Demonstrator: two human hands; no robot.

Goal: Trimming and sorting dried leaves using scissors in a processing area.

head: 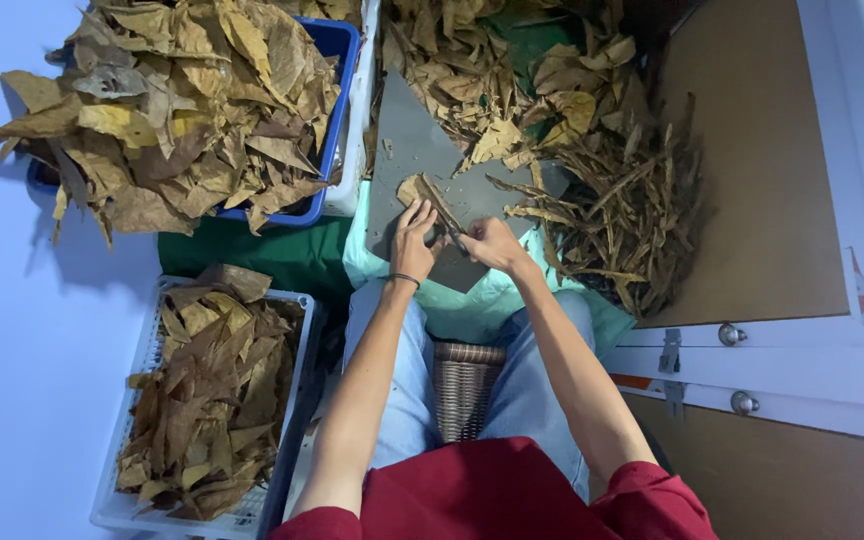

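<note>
A dried brown leaf (422, 190) lies on a grey board (407, 150) resting over my knees. My left hand (412, 243) presses on the leaf's near end, fingers spread flat. My right hand (490, 243) is closed around a small dark tool or the leaf's stem at the leaf's right edge; I cannot tell which. A dark band circles my left wrist. Both hands sit close together at the board's near end.
A blue crate (337, 45) heaped with dried leaves stands at far left. A white crate (297, 400) of leaves sits at lower left. Loose leaves (472, 60) and a pile of stripped stems (622, 210) lie ahead and right. A wicker stool (464, 380) shows between my legs.
</note>
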